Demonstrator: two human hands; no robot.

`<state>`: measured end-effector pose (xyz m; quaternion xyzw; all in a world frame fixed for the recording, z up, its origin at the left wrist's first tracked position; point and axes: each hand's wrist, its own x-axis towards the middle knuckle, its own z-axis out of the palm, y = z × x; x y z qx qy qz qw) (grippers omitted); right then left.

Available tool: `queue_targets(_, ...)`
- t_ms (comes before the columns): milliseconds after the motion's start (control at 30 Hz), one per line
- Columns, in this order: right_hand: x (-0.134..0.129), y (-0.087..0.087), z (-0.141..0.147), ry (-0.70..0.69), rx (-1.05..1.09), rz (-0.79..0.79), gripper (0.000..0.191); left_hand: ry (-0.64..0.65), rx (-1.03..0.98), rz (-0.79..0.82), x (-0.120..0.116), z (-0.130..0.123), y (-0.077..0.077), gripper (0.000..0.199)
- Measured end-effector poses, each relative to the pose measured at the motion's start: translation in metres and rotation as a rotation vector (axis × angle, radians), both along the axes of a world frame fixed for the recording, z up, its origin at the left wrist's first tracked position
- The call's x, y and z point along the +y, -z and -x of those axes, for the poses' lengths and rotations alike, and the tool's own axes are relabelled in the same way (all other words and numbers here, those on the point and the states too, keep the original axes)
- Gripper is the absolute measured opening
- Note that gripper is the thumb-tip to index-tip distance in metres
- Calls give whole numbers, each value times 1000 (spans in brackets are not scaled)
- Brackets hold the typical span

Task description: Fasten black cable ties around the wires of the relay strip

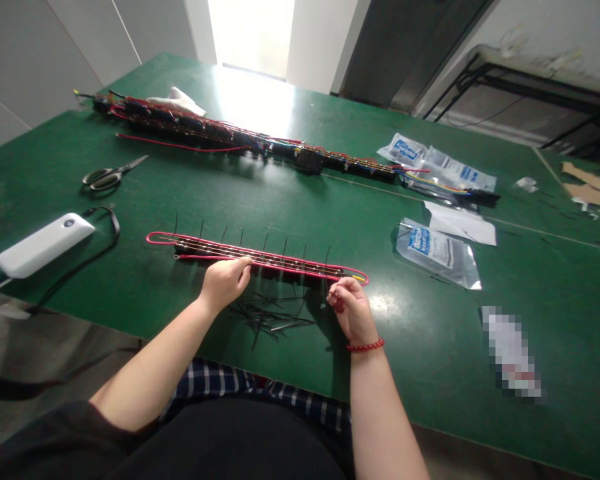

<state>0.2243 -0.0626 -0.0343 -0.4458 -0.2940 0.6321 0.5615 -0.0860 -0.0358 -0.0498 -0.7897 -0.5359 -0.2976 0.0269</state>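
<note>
A long black bar with red wires lies on the green table in front of me, a red loop curving out at each end. Several thin black cable ties stand up along it. My left hand is closed, thumb and fingers pinching the bar's near edge at the red wire. By the right end, my right hand is closed, with its fingertips pressed together beside a cable tie; what they hold is too small to make out. Between my hands lies a loose pile of black cable ties.
A longer wired bar stretches across the back of the table. Scissors and a white power bank with a strap are at left. Plastic bags, white paper and cardboard pieces lie at right.
</note>
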Motion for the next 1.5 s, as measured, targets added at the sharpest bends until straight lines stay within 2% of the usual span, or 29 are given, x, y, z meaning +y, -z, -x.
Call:
queue_targets(467,-1,1,2,19,-106,-43,24,-14,8,13,0,0,0,23)
queue_targets(800,-6,-2,6,28,-191,-3,27,0,-17,13,1,0,1,21)
queue_targets(1133,-9,-23,14,-13,-357,-4,28,14,-38,11,3,0,1,21)
queue_targets(1233,-6,-32,16,17,-411,-44,27,15,-37,16,4,0,2,22)
queue_targets(1400,7,-55,19,82,-396,-113,28,19,-49,15,4,0,3,22)
queue_targets(1500,21,-66,27,66,-380,-147,26,16,-40,10,4,0,3,22)
